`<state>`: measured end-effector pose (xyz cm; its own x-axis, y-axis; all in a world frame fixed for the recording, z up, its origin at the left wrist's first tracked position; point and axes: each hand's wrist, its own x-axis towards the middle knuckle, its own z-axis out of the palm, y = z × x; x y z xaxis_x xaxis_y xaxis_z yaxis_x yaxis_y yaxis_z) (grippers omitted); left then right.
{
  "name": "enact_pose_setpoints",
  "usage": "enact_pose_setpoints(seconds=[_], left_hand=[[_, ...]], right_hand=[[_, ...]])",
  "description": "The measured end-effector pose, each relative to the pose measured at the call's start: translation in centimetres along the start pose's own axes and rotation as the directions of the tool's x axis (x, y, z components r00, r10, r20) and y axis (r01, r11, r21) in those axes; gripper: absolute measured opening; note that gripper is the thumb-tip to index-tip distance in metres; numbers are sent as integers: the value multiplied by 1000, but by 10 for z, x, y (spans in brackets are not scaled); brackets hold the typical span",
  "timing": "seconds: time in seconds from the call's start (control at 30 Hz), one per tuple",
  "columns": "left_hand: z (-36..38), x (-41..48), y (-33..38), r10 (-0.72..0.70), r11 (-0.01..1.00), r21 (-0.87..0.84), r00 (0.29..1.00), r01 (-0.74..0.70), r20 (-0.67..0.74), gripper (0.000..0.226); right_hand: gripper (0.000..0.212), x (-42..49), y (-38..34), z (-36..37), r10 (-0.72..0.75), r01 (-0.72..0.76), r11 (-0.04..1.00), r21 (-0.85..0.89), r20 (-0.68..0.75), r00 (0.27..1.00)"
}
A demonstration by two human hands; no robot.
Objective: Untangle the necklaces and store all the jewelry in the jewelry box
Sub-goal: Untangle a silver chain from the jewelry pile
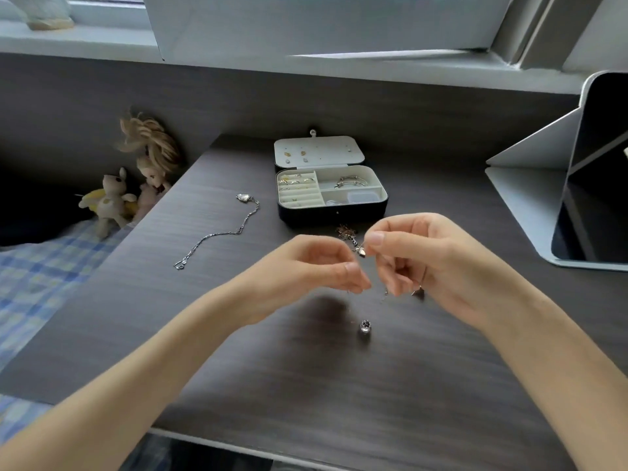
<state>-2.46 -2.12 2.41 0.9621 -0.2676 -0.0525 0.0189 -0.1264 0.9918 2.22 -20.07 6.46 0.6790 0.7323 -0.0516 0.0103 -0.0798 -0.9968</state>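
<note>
Necklaces [362,250], tangled, hang between two hands above the desk [306,385]; left hand [316,266] and right hand [418,263] each pinch a strand. Jewelry box [331,209] stands open behind; one chain [221,232] lies apart.

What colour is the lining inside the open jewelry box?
Off-white; the jewelry box is black outside. The head view shows it best.

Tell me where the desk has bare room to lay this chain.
Bare: desk between round charm and near edge, and the strip between jewelry box and tablet stand. Crowded: before the box, around the chain pile, left hand and right hand; a silver chain lies left.
</note>
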Motion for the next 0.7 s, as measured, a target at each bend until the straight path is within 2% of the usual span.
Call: enact_pose_setpoints(seconds=[0.1,0.23,0.37,0.43,0.53,0.57,0.63,0.7], left_hand=[[0,-2,1,40,998,-44,997,-43,-61,17],[-4,-6,6,67,990,-115,987,-84,-150,14],[-13,-17,12,83,993,-69,985,-94,-148,15],[-23,-26,13,79,997,-13,984,-82,-159,14],[-48,-43,14,58,988,151,969,-22,-241,13],[-59,-48,13,53,977,215,957,10,-285,16],[-84,-59,10,72,934,353,933,62,-353,37],[-108,-65,6,78,883,453,917,118,-391,40]], right_hand=[[16,-3,-4,-3,-1,1,999,41,2,1000],[18,-6,-7,-9,-5,3,998,66,34,999],[21,-7,-8,-13,-29,21,998,63,130,991],[26,-5,-7,-13,-15,14,1000,12,151,988],[16,1,-9,-6,50,-34,991,-129,121,991],[16,3,-10,-2,74,-54,982,-182,106,992],[17,9,-9,8,106,-82,960,-268,76,991],[15,17,-5,23,117,-94,937,-337,50,992]])
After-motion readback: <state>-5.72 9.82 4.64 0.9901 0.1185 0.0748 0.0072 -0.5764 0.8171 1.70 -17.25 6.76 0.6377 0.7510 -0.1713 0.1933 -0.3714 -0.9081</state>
